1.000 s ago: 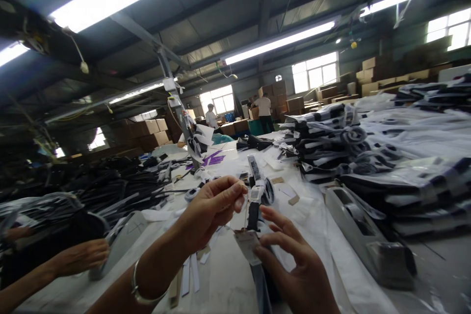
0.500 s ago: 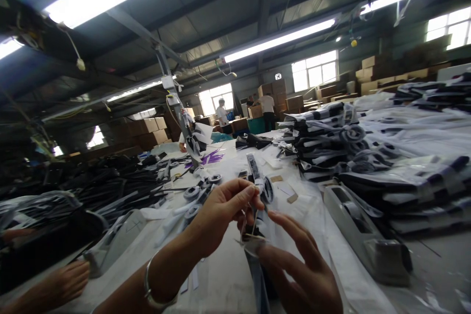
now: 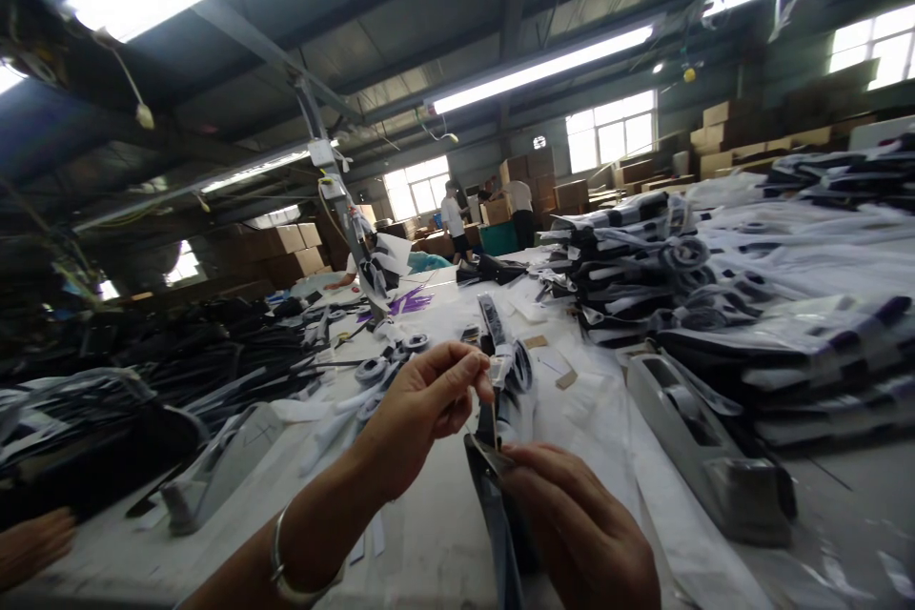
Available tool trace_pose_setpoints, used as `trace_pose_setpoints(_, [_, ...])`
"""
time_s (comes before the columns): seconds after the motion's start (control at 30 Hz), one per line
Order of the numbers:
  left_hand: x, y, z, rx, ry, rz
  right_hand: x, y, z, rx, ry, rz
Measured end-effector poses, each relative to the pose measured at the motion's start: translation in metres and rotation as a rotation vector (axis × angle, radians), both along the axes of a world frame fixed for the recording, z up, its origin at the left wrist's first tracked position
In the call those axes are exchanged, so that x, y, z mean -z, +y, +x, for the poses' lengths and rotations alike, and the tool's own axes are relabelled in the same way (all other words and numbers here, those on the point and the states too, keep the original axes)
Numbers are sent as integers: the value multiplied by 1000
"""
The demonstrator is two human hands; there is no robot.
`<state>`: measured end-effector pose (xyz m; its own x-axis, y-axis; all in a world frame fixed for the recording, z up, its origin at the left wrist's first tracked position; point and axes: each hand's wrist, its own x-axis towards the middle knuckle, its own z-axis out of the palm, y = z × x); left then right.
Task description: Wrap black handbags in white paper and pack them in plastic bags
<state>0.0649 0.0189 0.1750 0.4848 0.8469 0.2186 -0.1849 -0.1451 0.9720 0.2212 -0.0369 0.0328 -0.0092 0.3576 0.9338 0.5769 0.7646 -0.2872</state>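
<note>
My left hand [image 3: 433, 400], with a metal bangle at the wrist, is raised over the table, thumb and forefinger pinched together. A thin pale cord [image 3: 495, 424] seems to run down from these fingertips towards my right hand. Lower and to the right, my right hand [image 3: 582, 519] has its fingers closed on the upper end of a dark, flat strap [image 3: 502, 543] that hangs towards me. Its fingertips are partly hidden. Just beyond my hands lies a bundle of dark strap in clear plastic [image 3: 516, 367].
Tape dispensers stand right [image 3: 707, 443] and left [image 3: 221, 467]. Wrapped dark goods [image 3: 629, 276] are piled at right, black straps [image 3: 243, 353] at left. Tape rolls [image 3: 376, 370] lie mid-table. A co-worker's hand [image 3: 35, 543] shows lower left; other people stand far back.
My right fingers, spread before, have closed together on the strap's end. My left hand has shifted slightly left, still pinching. The co-worker's hand at lower left has drawn back leftward.
</note>
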Motion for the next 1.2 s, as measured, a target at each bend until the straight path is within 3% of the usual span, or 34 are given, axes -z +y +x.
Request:
trace_pose_setpoints(0.1, [-1,0,-3,-23,-43,10,0,0,-3,-12,92,-60])
trace_pose_setpoints(0.23, [0,-2,-5,-17,-49,28,-11,0,-6,9,387,-295])
trace_pose_setpoints(0.43, [0,-10,8,173,38,-51,-31,2,-6,-206,384,-448])
trace_pose_setpoints(0.57, [4,-6,10,198,39,-53,-33,4,-1,-346,559,-633])
trace_pose_setpoints(0.63, [11,0,6,181,61,-48,-33,4,7,-371,632,-686])
trace_pose_setpoints(0.77, [36,20,-9,149,147,-64,-30,9,25,-262,642,-778])
trace_pose_setpoints(0.97, [78,66,-32,-97,422,106,-8,43,49,13,458,-915])
trace_pose_setpoints(1.07, [94,84,-34,-36,498,117,3,62,49,77,311,-953])
trace_pose_setpoints(1.2, [103,94,-25,96,532,138,1,79,35,9,197,-962])
